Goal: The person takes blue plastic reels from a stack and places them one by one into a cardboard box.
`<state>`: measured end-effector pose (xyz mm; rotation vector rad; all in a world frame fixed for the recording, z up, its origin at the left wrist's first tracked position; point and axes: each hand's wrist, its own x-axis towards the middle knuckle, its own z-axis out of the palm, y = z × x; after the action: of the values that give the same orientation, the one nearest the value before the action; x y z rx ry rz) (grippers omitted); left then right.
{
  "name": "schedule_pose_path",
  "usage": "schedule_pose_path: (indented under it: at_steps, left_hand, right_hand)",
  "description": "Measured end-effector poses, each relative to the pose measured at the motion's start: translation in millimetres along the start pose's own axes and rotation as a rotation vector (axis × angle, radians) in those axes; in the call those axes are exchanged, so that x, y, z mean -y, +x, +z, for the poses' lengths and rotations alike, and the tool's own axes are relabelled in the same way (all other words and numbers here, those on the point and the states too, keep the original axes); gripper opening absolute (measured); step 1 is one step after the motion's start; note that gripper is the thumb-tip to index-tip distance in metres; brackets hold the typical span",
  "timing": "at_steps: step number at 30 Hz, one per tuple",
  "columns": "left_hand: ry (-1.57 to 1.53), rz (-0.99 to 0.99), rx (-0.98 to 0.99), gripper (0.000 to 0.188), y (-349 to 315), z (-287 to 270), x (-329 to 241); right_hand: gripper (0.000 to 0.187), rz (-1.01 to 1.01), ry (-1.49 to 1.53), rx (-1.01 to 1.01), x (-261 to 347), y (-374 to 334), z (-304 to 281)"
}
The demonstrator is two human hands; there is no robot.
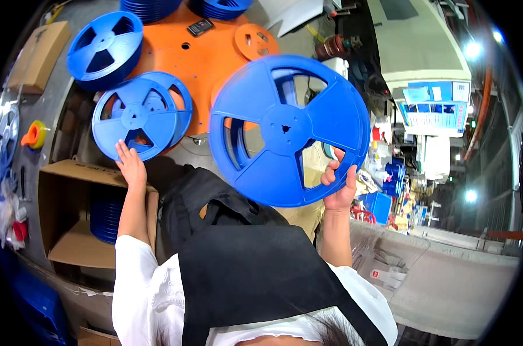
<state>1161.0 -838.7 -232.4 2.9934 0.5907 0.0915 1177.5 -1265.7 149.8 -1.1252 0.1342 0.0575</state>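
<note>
My right hand (341,184) grips a large blue plastic reel (342,115) by its near right rim, with fingers showing through one of its cut-out windows. The reel is raised, its round face toward me, with a small hub hole in the middle. At the left, my left hand (131,164) has its fingers stretched out against the near edge of a blue reel (114,128). That reel lies at the near left side of an orange round-edged table (166,49), overlapping another blue reel beneath. My left thumb is hard to make out.
More blue reels (102,49) are stacked at the table's far left. A black phone-like device (200,27) and an orange disc (255,41) lie on the table. An open cardboard box (79,254) with blue reels stands below my left arm. A grey machine (426,52) is at the right.
</note>
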Motion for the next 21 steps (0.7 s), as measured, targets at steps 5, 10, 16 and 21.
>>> schedule_pose_path:
  at_steps: [5, 10, 16, 21]
  left_hand:
    - [-0.021, -0.03, 0.13, 0.012, -3.3, 10.5, -14.2]
    - [-0.147, 0.029, 0.251, 0.062, -7.7, 3.8, -14.1]
    - [-0.584, 0.012, -0.139, 0.098, -17.8, -90.5, -11.2]
    - [-0.69, 0.309, -0.325, 0.09, -37.3, -176.5, 0.6]
  right_hand:
    - [0.055, 0.111, 0.304, 0.137, -17.1, 10.1, -4.0]
    - [0.055, 0.232, 0.444, 0.206, -35.9, 24.1, 5.5]
    - [0.059, 0.304, 0.372, 0.238, -47.6, 38.7, 19.2]
    - [0.061, 0.353, 0.291, 0.236, -53.6, 45.3, 36.9]
